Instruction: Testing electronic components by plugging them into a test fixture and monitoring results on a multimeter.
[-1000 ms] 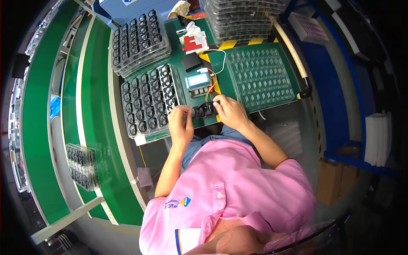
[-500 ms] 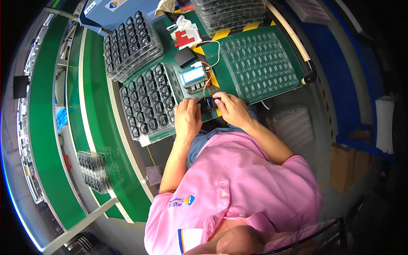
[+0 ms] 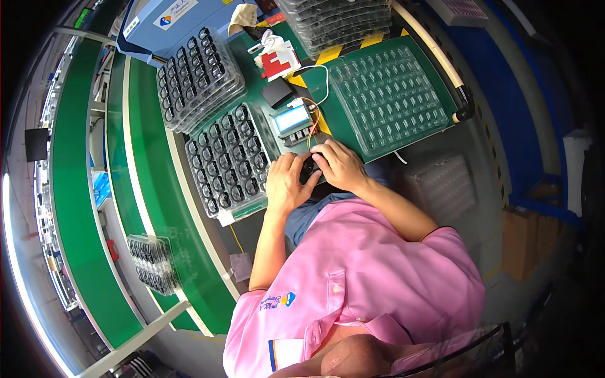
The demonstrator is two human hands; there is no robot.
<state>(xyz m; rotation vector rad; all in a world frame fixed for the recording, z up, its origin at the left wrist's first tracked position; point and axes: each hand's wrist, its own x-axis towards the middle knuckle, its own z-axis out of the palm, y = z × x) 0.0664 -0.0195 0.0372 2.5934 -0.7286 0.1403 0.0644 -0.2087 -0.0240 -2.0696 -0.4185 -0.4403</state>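
A small black watch-like device (image 3: 309, 167) sits between my two hands at the table's near edge, partly hidden by the fingers. My left hand (image 3: 287, 184) closes on its left side, thumb and fingers pinched against it. From the right, my right hand (image 3: 342, 166) bends its fingers over the upper edge. Just beyond the hands is a small test unit with a lit display (image 3: 292, 120) and thin coloured wires running down toward the device. To the left lies a clear tray (image 3: 261, 129) filled with rows of similar black devices.
Another stack of filled trays (image 3: 238, 80) stands behind on the left. An empty clear tray (image 3: 391, 101) lies at right, below stacked clear trays (image 3: 340, 28). A black box (image 3: 277, 93), white cable (image 3: 327, 85) and red-and-white card (image 3: 278, 64) are at the middle. A green conveyor (image 3: 157, 157) runs left.
The device has turned and come slightly nearer to me, and its blue light no longer shows. My hands have drawn closer together around it. The whole view has shifted a little.
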